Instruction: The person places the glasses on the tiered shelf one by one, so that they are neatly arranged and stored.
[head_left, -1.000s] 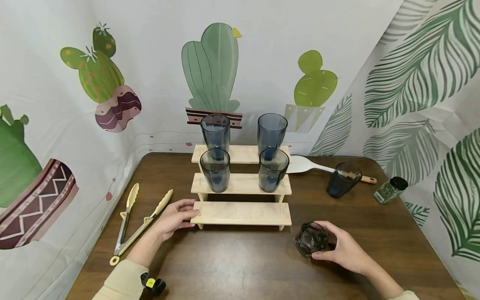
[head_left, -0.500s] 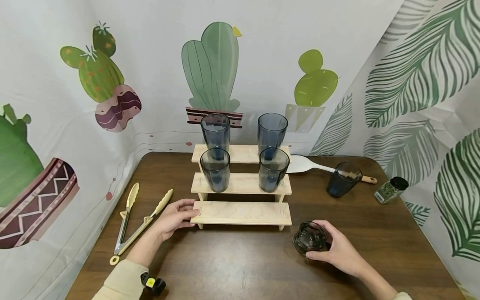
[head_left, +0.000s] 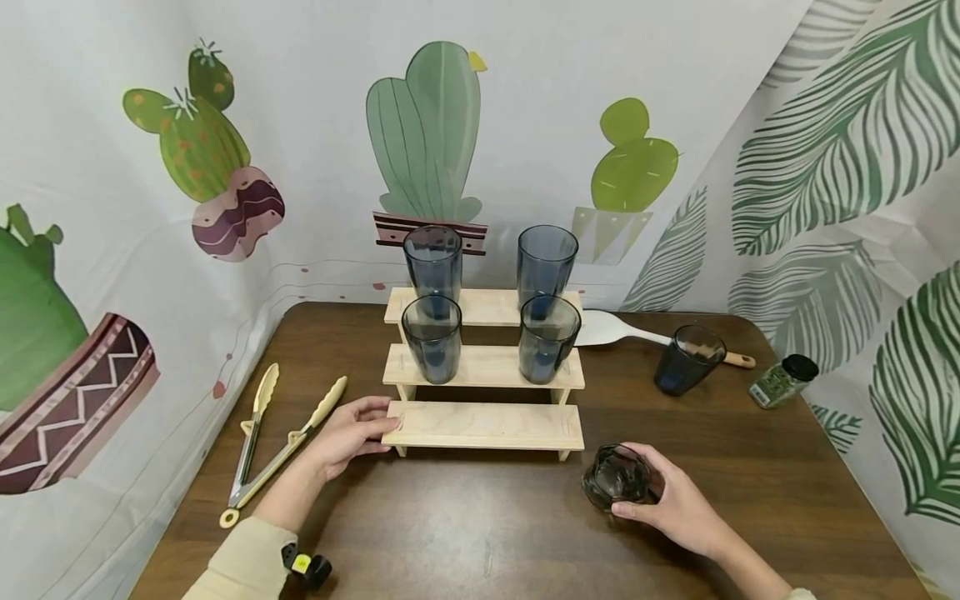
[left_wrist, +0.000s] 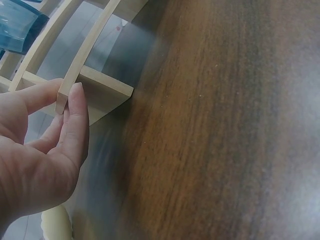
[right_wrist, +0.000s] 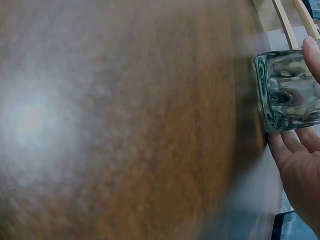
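Note:
A three-tier wooden stand point(head_left: 483, 425) is at the middle of the table, its lowest tier bare. My left hand point(head_left: 347, 437) pinches the left end of that tier; in the left wrist view the thumb and fingers lie on either side of the board end point(left_wrist: 62, 97). Two blue-grey tumblers stand on the top tier and two on the middle one, among them the middle-left tumbler point(head_left: 432, 342). Right of the stand, my right hand point(head_left: 671, 500) grips a short, wavy-sided dark glass point(head_left: 617, 477) from its right side. Whether its base touches the table cannot be told.
Cream-tipped tongs point(head_left: 281, 467) lie spread at the left. At the back right are a white spatula point(head_left: 603, 328), a dark tumbler point(head_left: 686, 362) in front of its handle, and a small black-lidded jar of green flakes point(head_left: 782, 381). A patterned cloth hangs behind the table.
My right hand has shifted slightly left with the short glass in its grip. The left hand stays on the end of the lowest tier.

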